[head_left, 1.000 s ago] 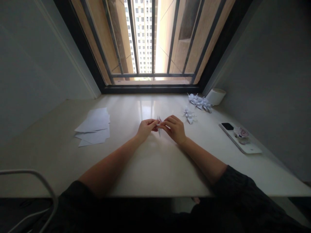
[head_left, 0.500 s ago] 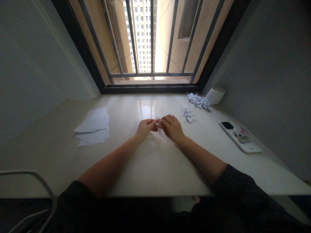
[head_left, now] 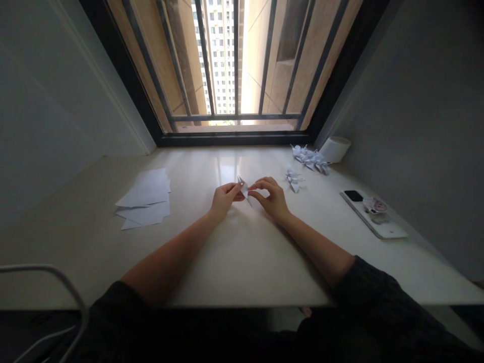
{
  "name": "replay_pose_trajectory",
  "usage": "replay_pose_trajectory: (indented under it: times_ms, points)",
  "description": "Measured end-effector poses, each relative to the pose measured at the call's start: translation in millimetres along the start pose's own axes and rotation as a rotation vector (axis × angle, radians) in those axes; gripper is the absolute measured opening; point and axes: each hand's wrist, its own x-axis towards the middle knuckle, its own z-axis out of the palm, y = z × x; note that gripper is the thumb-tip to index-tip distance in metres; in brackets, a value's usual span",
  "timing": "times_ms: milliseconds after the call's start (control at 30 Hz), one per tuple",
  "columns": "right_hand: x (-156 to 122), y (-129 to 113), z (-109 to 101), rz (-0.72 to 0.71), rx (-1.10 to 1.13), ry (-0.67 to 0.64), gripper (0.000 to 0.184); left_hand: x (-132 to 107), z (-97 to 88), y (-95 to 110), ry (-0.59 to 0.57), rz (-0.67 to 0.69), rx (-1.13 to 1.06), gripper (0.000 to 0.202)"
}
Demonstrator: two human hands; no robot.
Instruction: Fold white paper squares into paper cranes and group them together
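Observation:
A small white folded paper crane [head_left: 244,190], its pointed ends sticking out, is held just above the white sill in the middle of the view. My left hand [head_left: 224,198] pinches its left side between thumb and fingers. From the right, my right hand [head_left: 273,198] has thumb and forefinger pinched at the crane's right edge, the fingers arched. Several finished paper cranes [head_left: 293,180] lie just beyond my right hand, and a bigger heap of paper cranes [head_left: 310,159] sits farther back.
Loose white paper sheets [head_left: 145,196] are stacked at the left. A white paper roll [head_left: 335,149] lies by the right wall, nearer me a phone [head_left: 374,214] with a round grip. A pale cable [head_left: 56,272] loops at the lower left. The barred window [head_left: 236,137] closes the far side.
My right hand has shifted slightly right, its fingers now arched and pinching the edge, so more of the crane shows. The crane has tilted in my left hand, which stays nearly in place.

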Motion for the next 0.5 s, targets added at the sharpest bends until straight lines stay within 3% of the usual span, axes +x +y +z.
replay_pose_trajectory:
  times_ms: [500]
  points:
    - [-0.2,3.3,2.8,0.055,-0.052,-0.036,0.015,-3.1,1.2,0.7,-0.012,0.025,0.049,0.04]
